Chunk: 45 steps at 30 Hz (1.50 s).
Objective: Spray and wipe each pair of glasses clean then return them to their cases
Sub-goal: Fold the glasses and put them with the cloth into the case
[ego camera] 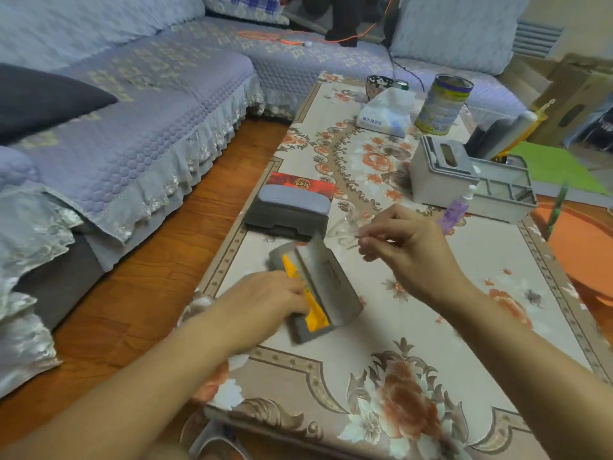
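Frame centre: open grey glasses case point(318, 287) on floral tablecloth point(431, 327), orange cloth point(313, 307) inside. Left hand point(268, 300) pinching the cloth. Right hand point(408, 250) grasping clear-framed glasses point(345, 229) by a temple, above table. Purple spray bottle point(456, 210) right of centre. Second, closed case point(288, 210) behind.

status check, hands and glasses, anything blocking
Left hand on the yellow cloth in the open grey case. Right hand pinching clear glasses above the table. Spray bottle upright behind, nothing blocking.
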Available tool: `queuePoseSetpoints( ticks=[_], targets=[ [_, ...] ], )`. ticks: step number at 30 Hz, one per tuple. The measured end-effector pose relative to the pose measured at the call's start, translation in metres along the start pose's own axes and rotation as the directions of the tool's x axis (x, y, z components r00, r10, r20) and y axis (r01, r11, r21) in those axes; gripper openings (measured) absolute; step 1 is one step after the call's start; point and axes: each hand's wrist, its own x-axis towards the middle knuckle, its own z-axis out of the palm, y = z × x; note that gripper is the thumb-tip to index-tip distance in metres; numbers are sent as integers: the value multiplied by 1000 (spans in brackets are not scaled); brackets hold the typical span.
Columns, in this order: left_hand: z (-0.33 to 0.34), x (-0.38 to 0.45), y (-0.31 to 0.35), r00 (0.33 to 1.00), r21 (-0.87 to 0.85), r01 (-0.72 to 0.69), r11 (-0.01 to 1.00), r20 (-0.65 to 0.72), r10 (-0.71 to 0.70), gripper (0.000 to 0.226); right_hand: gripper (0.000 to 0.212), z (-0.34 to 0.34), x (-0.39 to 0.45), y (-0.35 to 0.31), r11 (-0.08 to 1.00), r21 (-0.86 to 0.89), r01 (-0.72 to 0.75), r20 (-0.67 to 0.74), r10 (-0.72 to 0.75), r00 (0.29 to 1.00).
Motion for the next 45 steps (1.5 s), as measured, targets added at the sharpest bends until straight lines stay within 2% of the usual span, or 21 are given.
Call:
queuePoseSetpoints(
  ticks=[2, 4, 6, 8, 12, 14, 16, 17, 20, 24, 26, 30, 35, 37, 38, 39, 40, 41, 42, 43, 45],
  targets=[
    [-8, -14, -7, 997, -33, -49, 998, 56, 51, 37, 11, 7, -9, 8, 965, -121, 233, 31, -231, 973],
    [-7, -19, -7, 996, -61, -34, 998, 80, 38, 44, 11, 19, -22, 16, 876, -223, 428, 145, -405, 903],
    [0, -20, -8, 996, -77, -22, 997, 81, 29, 53, 13, 32, -34, 24, 753, -309, 581, 278, -512, 812],
    [5, -24, -7, 997, -171, 55, 984, 69, -43, 57, 14, 40, -40, 31, 645, -349, 680, 380, -566, 731],
    [-4, -33, -3, 954, -384, 292, 876, 50, -296, 56, 32, 48, -40, 41, 598, -344, 724, 463, -563, 685],
    [-8, -33, 1, 884, -509, 426, 748, 56, -465, 48, 21, 54, -36, 40, 621, -328, 712, 500, -525, 688],
    [-9, -30, 6, 794, -605, 551, 575, 169, -584, 40, 19, 61, -27, 37, 668, -311, 677, 530, -469, 707],
    [-7, -28, 9, 772, -618, 582, 529, 214, -598, 36, 21, 65, -23, 37, 681, -315, 661, 560, -429, 709],
    [-3, -23, 14, 747, -603, 615, 508, 238, -621, 31, 25, 75, -18, 35, 652, -371, 661, 647, -329, 688],
    [-3, -19, 13, 714, -581, 660, 476, 288, -638, 31, 26, 78, -22, 21, 652, -415, 635, 645, -282, 711],
    [-5, -19, 11, 701, -589, 674, 446, 318, -639, 32, 23, 80, -29, 18, 693, -427, 581, 601, -262, 755],
    [-6, -20, 10, 687, -634, 670, 386, 331, -647, 26, 32, 82, -56, 21, 871, -323, 372, 473, -192, 860],
    [-12, -18, 19, 713, -607, 658, 446, 312, -628, 17, 32, 91, -70, 17, 900, -352, 258, 474, -66, 878],
    [-13, -15, 21, 718, -590, 661, 463, 319, -619, 16, 35, 89, -66, 12, 947, -273, 169, 481, -18, 876],
    [-14, -14, 22, 719, -576, 666, 475, 325, -614, 13, 35, 86, -67, 10, 977, -195, 84, 436, 10, 900],
    [-15, -13, 25, 721, -559, 669, 489, 328, -611, 9, 31, 83, -70, 9, 993, -115, -21, 320, 57, 946],
    [-16, -12, 26, 722, -547, 671, 501, 328, -609, 8, 27, 79, -75, 9, 990, -40, -132, 141, 136, 980],
    [-16, -11, 27, 720, -540, 674, 504, 326, -613, 8, 25, 76, -81, 10, 971, 10, -241, -59, 241, 969],
    [-17, -11, 27, 713, -529, 683, 504, 333, -617, 8, 24, 73, -87, 9, 931, 54, -361, -211, 364, 907],
    [-16, -11, 27, 708, -517, 690, 506, 338, -620, 11, 22, 71, -92, 8, 869, 104, -484, -275, 493, 825],
    [-11, -11, 24, 703, -507, 698, 505, 353, -617, 23, 18, 74, -101, 6, 707, 211, -675, -157, 706, 691]
  ],
)
